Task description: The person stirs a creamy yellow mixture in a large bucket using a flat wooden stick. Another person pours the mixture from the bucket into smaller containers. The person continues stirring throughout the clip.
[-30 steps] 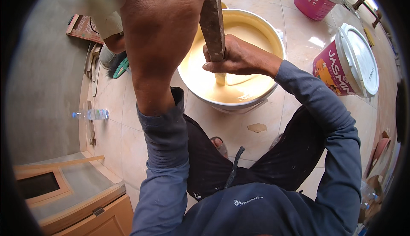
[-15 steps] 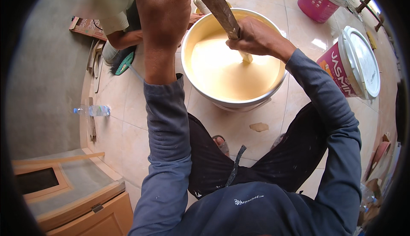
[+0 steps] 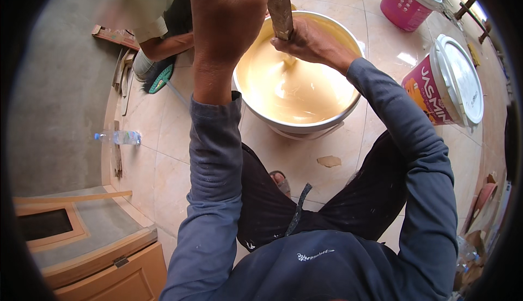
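A worn wooden stick (image 3: 281,13) slants down into a white bucket (image 3: 305,124) on the floor in front of me. Cream-yellow paint (image 3: 310,94) fills much of the bucket, with swirl marks and a small dip where the stick enters. My left hand (image 3: 224,20) is closed around the stick's upper part, high and close to the camera. Lower down, just above the paint, my right hand (image 3: 316,40) grips the same stick. The stick's lower end is hidden by my right hand and the paint.
At the right stand a lidded paint bucket (image 3: 444,83) and a pink bucket (image 3: 406,5). A co-worker's arm (image 3: 171,46) reaches toward the paint bucket from the far left, near a green brush (image 3: 161,78). A plastic bottle (image 3: 126,137) lies by the wall; a wooden cabinet (image 3: 117,274) is near left.
Both hands have shifted with the stick: the left to the right, the right to the left. The stick stands steeper, and the paint's smooth surface now shows swirls.
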